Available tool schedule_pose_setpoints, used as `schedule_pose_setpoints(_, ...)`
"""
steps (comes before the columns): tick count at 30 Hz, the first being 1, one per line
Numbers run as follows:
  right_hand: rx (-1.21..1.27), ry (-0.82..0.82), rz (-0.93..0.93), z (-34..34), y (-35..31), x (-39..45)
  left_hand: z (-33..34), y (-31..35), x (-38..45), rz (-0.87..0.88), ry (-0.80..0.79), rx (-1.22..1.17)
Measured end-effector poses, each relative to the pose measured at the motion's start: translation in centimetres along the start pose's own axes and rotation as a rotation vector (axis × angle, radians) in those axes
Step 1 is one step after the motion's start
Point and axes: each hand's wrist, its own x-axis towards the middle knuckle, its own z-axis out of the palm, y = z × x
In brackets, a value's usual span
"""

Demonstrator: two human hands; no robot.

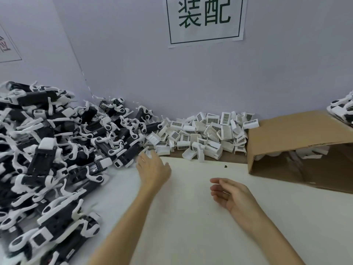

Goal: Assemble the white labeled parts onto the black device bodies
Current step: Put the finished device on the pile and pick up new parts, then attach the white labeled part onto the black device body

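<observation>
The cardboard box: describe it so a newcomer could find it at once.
Start at the white sign with green characters on the back wall, then drop down and right to the table's far right edge. There lies the cardboard box, tipped on its side with its opening facing the viewer, white parts inside. It is the only brown thing among the black and white piles.

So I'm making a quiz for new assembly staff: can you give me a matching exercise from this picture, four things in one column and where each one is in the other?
Things:
1. pile of black device bodies
2. heap of white labeled parts
3. cardboard box
4. paper sign

Places:
A. on the wall, top centre
B. lying on its side at the right of the table
C. covering the left of the table
D. along the foot of the wall, between pile and box

Pairs: 1-C, 2-D, 3-B, 4-A
</observation>
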Motion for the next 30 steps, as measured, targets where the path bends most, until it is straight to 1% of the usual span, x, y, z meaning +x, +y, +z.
schedule_pose_setpoints(2,-0.025,-0.010,0.000,0.1,0.1,0.0,-1.4,-1.9,2.9,-0.003,0.015,0.258)
schedule_pose_setpoints(4,-0.041,-0.017,-0.003,0.0,0.4,0.0,-2.3,-4.2,5.0,0.029,-0.005,0.532)
schedule_pose_setpoints(6,-0.049,-0.023,-0.011,-0.2,0.5,0.2,-2.5,-5.9,6.0,0.048,-0.010,0.719)
schedule_pose_setpoints(9,-0.033,-0.031,-0.009,-0.3,0.5,0.6,-2.6,-7.2,6.7,0.095,0.030,0.856)
schedule_pose_setpoints(12,-0.022,-0.041,-0.005,-0.4,0.4,0.9,-2.9,-7.7,7.0,0.146,0.052,0.889)
schedule_pose_setpoints(14,-0.014,-0.037,0.004,-0.4,0.3,0.9,-2.8,-7.2,6.9,0.188,0.079,0.821)
schedule_pose_setpoints(17,0.027,-0.042,0.020,-0.5,0.2,0.9,-2.8,-4.6,5.1,0.244,0.161,0.640)
schedule_pose_setpoints(20,0.061,-0.047,0.028,-0.3,0.0,0.7,-2.5,-1.1,1.5,0.347,0.235,0.466)
schedule_pose_setpoints(22,0.088,-0.051,-0.001,0.1,-0.2,0.5,-1.9,1.4,-1.7,0.430,0.236,0.333)
schedule_pose_setpoints(24,0.161,-0.049,-0.065,0.1,-0.3,0.4,-0.9,3.5,-5.0,0.535,0.242,0.193)
schedule_pose_setpoints(26,0.184,-0.071,-0.128,-0.2,-0.7,0.1,0.3,4.7,-7.8,0.676,0.273,0.065)
schedule_pose_setpoints(28,0.121,-0.120,-0.189,-1.0,-1.3,-0.1,1.7,5.1,-9.6,0.825,0.303,-0.033)
schedule_pose_setpoints(30,0.034,-0.081,-0.227,-1.8,-1.8,-0.2,2.8,5.2,-10.3,0.922,0.320,-0.157)
